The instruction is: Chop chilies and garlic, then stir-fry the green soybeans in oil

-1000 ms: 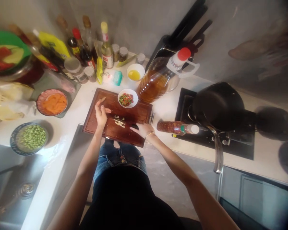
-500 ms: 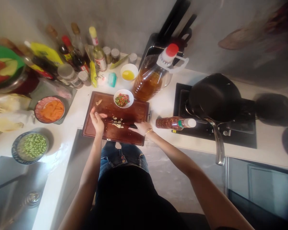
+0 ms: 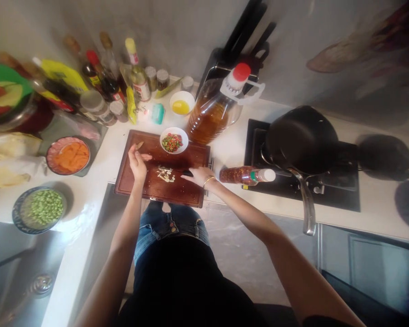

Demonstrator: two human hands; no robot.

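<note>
Blur hides most fine detail, esp. toward the frame edges. Right hand [image 3: 198, 175] lies over a dark handle [image 3: 187, 173] on the cutting board [image 3: 177, 193], prob. a knife. Its blade can't be made out vs the dark wood, & I can't tell whether the fingers really clasp the handle. Left hand [image 3: 137, 162] rests on the board's left part, fingers pressed together, thumb out, holding nothing. Between the two hands, mid-board, lies a small heap of pale chopped bits [image 3: 166, 175]; what they are isn't clear. The board sits at the front edge of the counter [image 3: 231, 150], w/ a white bowl [image 3: 173, 141] of red/green chopped stuff at its far edge. The person's torso hides the counter front below the board. Sink [image 3: 17, 272] is cut off at the bottom-left corner. Pan [image 3: 301, 136] on the stove [image 3: 330, 200] reads as a dark mass, inside not visible.

Bottles [image 3: 98, 81] along the counter's back edge, left side, carry red, yellow & white labels, none legible. Oil jug [image 3: 211, 116] w/ red cap shows no readable label. Flake bottle [image 3: 247, 175] lies on its side just right of the board, label unreadable.
</note>
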